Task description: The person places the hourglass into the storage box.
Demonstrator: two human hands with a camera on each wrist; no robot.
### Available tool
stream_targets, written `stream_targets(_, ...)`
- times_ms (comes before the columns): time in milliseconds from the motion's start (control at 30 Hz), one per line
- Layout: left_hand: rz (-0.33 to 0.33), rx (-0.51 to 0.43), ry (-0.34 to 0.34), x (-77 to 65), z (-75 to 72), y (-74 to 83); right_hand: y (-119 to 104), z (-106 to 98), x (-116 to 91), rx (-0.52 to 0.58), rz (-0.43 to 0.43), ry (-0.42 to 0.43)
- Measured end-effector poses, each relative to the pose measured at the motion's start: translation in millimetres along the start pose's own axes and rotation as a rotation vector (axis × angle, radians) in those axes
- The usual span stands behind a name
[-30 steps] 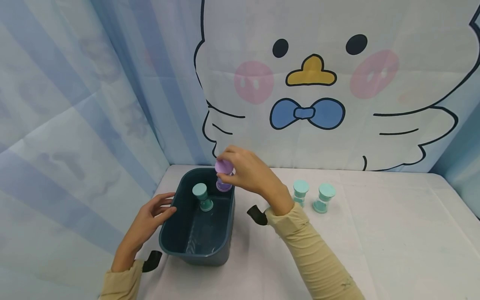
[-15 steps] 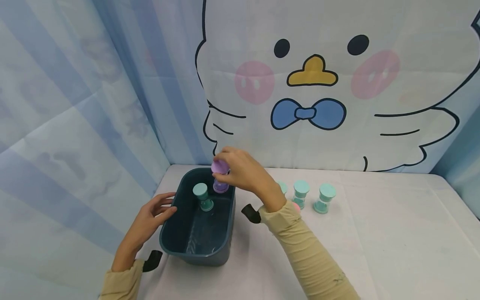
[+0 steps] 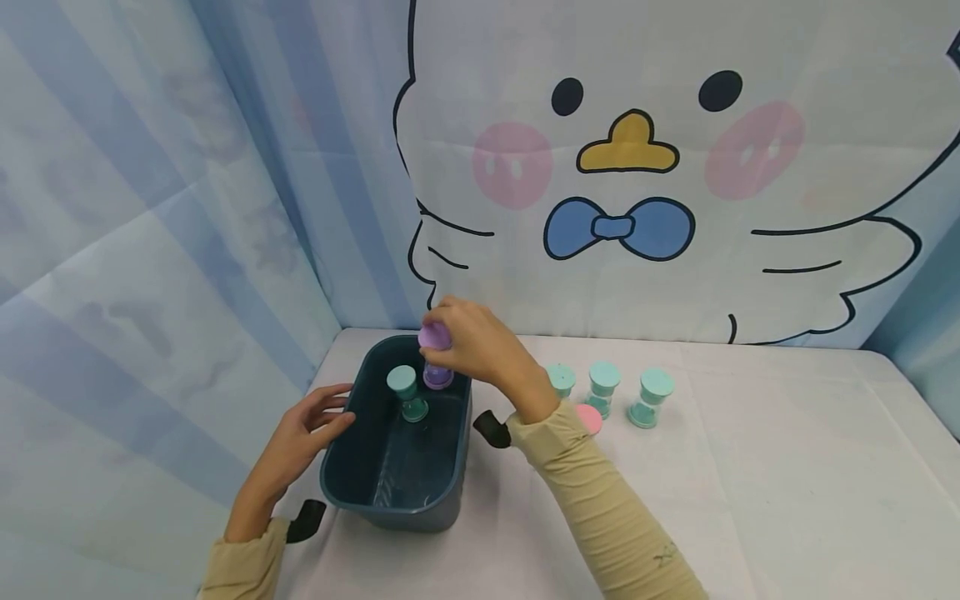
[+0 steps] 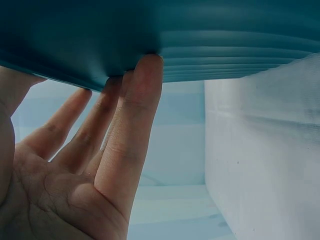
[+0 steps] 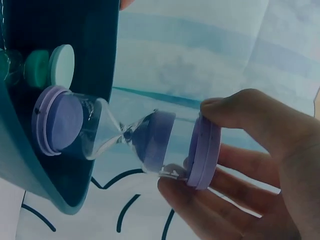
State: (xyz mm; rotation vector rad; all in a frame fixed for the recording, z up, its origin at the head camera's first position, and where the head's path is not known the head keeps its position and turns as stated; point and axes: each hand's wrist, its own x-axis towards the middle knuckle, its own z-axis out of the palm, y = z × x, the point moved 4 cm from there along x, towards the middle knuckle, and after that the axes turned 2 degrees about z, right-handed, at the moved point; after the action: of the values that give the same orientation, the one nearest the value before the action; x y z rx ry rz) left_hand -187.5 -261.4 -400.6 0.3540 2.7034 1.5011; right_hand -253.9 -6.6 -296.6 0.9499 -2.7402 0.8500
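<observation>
My right hand point(image 3: 483, 343) pinches a purple hourglass point(image 5: 159, 140) by its upper cap, thumb on one side and fingers on the other. The hourglass's lower end dips past the rim at the back right corner of a dark teal bin point(image 3: 390, 475). Inside the bin, a green hourglass point(image 3: 407, 392) stands just left of the purple one. My left hand point(image 3: 300, 429) touches the bin's left side with straight fingers; in the left wrist view their fingertips point(image 4: 149, 65) press against the wall.
Right of the bin on the white table point(image 3: 787, 467) stand several green hourglasses point(image 3: 651, 397). A pink cap point(image 3: 589, 418) shows beside my right sleeve, its lower part hidden. A curtain with a cartoon print point(image 3: 622, 292) hangs behind the table.
My right hand has moved a little left and down with the purple hourglass, farther over the bin. Another green hourglass and the pink cap have come out from behind the arm. My left hand stays put.
</observation>
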Motion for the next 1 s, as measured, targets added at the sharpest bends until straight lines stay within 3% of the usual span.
stream_targets(1000, 0.001, -0.01, 0.001, 0.7, -0.3, -1.8, 1, 26, 12, -0.049, 0.14, -0.058)
